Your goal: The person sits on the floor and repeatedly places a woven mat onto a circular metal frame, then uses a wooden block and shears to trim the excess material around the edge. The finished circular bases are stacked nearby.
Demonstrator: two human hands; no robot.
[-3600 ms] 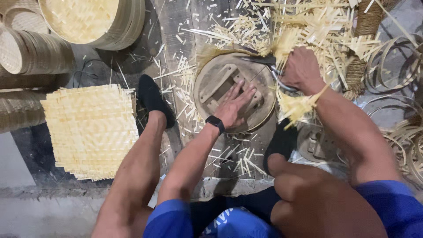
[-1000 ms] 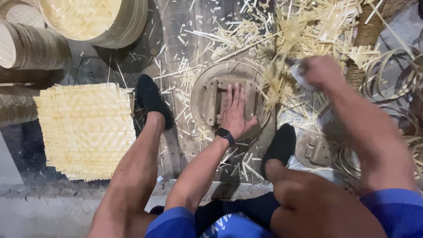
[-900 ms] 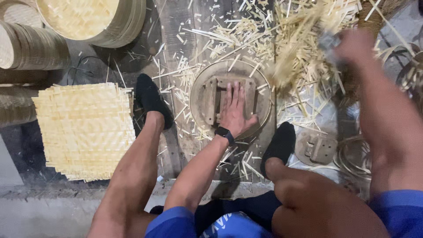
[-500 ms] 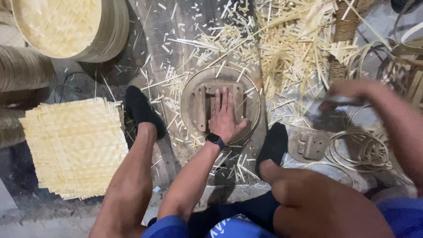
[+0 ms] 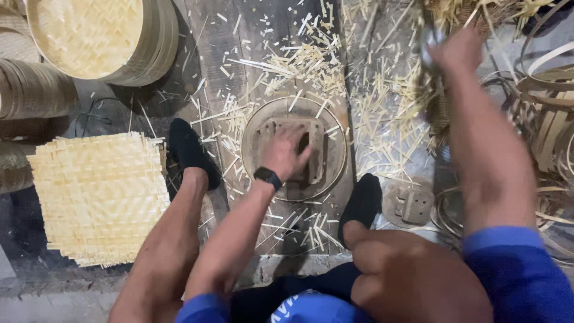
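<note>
a dark wooden plank (image 5: pixel 206 48) on the floor bears a round mould (image 5: pixel 335 128), bamboo offcuts (image 5: pixel 299 60) scattered about.

Even soft daylight, faint shadows, motion blur on right hand (image 5: pixel 459 51).

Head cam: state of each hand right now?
Left hand: open, pressed flat on the round wooden mould.
Right hand: closed around something small and blurred above the bamboo scraps; what it is cannot be told.
</note>
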